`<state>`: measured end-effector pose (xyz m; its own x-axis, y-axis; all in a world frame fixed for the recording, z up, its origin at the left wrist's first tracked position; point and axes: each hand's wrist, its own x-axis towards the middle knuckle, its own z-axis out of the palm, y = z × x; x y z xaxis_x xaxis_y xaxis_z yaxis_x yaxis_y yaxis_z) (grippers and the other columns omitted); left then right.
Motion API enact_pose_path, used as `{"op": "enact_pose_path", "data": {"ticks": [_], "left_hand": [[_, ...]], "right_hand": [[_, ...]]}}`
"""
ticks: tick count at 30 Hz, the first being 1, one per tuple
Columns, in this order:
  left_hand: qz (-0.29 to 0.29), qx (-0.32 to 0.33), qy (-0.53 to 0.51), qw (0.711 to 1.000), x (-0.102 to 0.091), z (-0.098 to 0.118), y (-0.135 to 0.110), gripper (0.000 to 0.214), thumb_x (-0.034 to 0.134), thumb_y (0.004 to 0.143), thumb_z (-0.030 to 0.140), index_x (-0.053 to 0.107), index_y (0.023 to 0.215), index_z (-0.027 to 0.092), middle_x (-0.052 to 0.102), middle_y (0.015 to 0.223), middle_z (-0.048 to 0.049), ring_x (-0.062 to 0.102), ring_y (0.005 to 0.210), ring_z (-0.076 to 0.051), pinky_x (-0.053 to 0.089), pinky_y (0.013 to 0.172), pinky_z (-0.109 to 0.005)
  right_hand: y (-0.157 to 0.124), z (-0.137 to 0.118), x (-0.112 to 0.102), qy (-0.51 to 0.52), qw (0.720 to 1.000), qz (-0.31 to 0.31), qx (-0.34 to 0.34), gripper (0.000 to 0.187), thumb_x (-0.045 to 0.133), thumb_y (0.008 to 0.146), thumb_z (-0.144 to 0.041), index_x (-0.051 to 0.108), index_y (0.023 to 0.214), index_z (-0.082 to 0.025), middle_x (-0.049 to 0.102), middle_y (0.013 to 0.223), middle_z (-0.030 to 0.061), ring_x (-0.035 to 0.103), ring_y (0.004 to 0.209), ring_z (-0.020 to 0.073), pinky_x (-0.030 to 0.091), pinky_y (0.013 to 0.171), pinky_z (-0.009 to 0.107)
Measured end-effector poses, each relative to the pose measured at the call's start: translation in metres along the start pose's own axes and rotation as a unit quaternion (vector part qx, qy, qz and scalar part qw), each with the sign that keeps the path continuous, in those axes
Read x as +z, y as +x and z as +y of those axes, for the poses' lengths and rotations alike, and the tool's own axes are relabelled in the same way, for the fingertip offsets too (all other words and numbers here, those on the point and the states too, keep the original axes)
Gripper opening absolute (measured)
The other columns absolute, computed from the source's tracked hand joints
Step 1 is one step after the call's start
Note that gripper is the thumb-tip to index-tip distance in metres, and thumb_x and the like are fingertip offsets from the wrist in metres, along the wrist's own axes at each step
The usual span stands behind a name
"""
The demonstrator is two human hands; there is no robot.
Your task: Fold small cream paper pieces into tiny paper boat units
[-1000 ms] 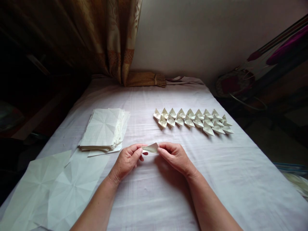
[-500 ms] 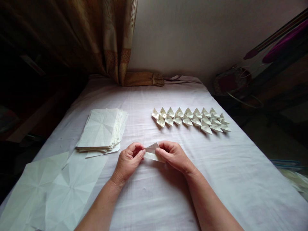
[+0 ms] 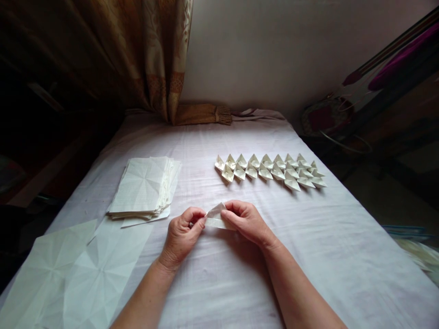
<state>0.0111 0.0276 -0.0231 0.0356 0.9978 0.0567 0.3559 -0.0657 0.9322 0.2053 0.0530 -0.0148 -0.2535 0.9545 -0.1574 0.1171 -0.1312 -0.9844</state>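
Note:
Between my two hands is a small piece of folded paper [image 3: 216, 219], roughly triangular with a band along its lower edge. My left hand [image 3: 183, 233] pinches its left corner between thumb and forefinger. On the other side, my right hand [image 3: 245, 221] grips the right part, thumb in front and fingers behind, hiding that end. Beyond my right hand stand several folded paper boats [image 3: 265, 169], set close together in rows. To the left of my left hand lies a stack of creased paper sheets [image 3: 140, 187].
Loose creased sheets [image 3: 99, 269] lie at the front left of the cloth-covered surface [image 3: 206, 283]. A patterned curtain [image 3: 164, 68] hangs at the back left, with its tasselled tie [image 3: 206, 114] on the far edge. A pale wall [image 3: 257, 59] rises behind.
Both hands stay almost where they were, still on the folded paper. The paper's near band has tilted slightly and the view has shifted a little.

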Motion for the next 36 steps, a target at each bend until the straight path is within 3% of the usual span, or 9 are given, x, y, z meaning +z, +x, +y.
{"op": "enact_pose_path", "data": {"ticks": [7, 13, 20, 27, 30, 33, 36], "left_hand": [[-0.005, 0.038, 0.028, 0.999, 0.000, 0.001, -0.003, 0.019, 0.063, 0.082, 0.033, 0.071, 0.083, 0.016, 0.066, 0.063, 0.0009, 0.053, 0.048, -0.008, 0.039, 0.047, -0.016], [-0.037, 0.045, 0.019, 0.998, -0.003, 0.001, -0.002, 0.025, 0.056, 0.089, 0.036, 0.070, 0.084, 0.016, 0.066, 0.066, -0.0005, 0.058, 0.057, -0.011, 0.044, 0.054, -0.018], [-0.038, -0.013, -0.005, 0.999, -0.003, 0.000, 0.001, 0.026, 0.059, 0.085, 0.039, 0.066, 0.075, 0.016, 0.062, 0.062, 0.0009, 0.055, 0.055, -0.011, 0.043, 0.053, -0.019], [-0.045, -0.076, -0.033, 0.996, -0.003, 0.001, 0.004, 0.031, 0.064, 0.077, 0.040, 0.073, 0.092, 0.015, 0.070, 0.073, -0.0031, 0.061, 0.063, -0.014, 0.046, 0.058, -0.021], [-0.079, -0.078, -0.022, 0.994, -0.006, 0.005, 0.006, 0.030, 0.062, 0.078, 0.039, 0.075, 0.091, 0.016, 0.073, 0.079, -0.0041, 0.064, 0.072, -0.017, 0.048, 0.065, -0.023], [-0.114, -0.070, -0.003, 0.991, -0.008, 0.009, 0.008, 0.025, 0.060, 0.079, 0.038, 0.072, 0.081, 0.017, 0.069, 0.071, -0.0017, 0.061, 0.066, -0.016, 0.046, 0.060, -0.021], [-0.113, -0.068, 0.017, 0.991, -0.009, 0.011, 0.007, 0.022, 0.058, 0.079, 0.037, 0.068, 0.077, 0.017, 0.063, 0.065, 0.0007, 0.055, 0.060, -0.013, 0.042, 0.055, -0.020]], "right_hand": [[0.003, 0.002, 0.000, 0.048, 0.999, 0.010, 0.001, 0.026, 0.065, 0.073, -0.040, 0.068, 0.079, -0.015, 0.056, 0.062, -0.0035, 0.040, 0.053, 0.0077, 0.033, 0.051, 0.021], [0.002, 0.003, -0.001, 0.047, 0.999, 0.013, -0.003, 0.025, 0.066, 0.074, -0.041, 0.067, 0.078, -0.016, 0.055, 0.063, -0.0035, 0.040, 0.054, 0.0079, 0.033, 0.052, 0.022], [0.002, 0.004, -0.001, 0.041, 0.999, 0.004, -0.007, 0.023, 0.064, 0.076, -0.038, 0.067, 0.080, -0.015, 0.055, 0.064, -0.0034, 0.040, 0.054, 0.0077, 0.034, 0.052, 0.021], [0.001, 0.003, -0.002, 0.025, 1.000, -0.006, -0.016, 0.023, 0.063, 0.076, -0.036, 0.069, 0.083, -0.015, 0.060, 0.067, -0.0020, 0.044, 0.057, 0.0086, 0.037, 0.055, 0.021], [0.001, 0.003, -0.002, 0.003, 0.999, -0.013, -0.029, 0.021, 0.062, 0.077, -0.035, 0.070, 0.083, -0.015, 0.062, 0.069, -0.0013, 0.048, 0.060, 0.0096, 0.038, 0.056, 0.021], [0.000, 0.004, -0.002, -0.014, 0.999, -0.009, -0.043, 0.019, 0.062, 0.078, -0.033, 0.071, 0.082, -0.017, 0.065, 0.070, -0.0010, 0.052, 0.063, 0.0111, 0.041, 0.060, 0.022], [0.000, 0.006, -0.001, -0.019, 0.999, -0.004, -0.047, 0.018, 0.062, 0.078, -0.033, 0.072, 0.081, -0.018, 0.066, 0.072, -0.0009, 0.054, 0.065, 0.0122, 0.042, 0.063, 0.024]]}}
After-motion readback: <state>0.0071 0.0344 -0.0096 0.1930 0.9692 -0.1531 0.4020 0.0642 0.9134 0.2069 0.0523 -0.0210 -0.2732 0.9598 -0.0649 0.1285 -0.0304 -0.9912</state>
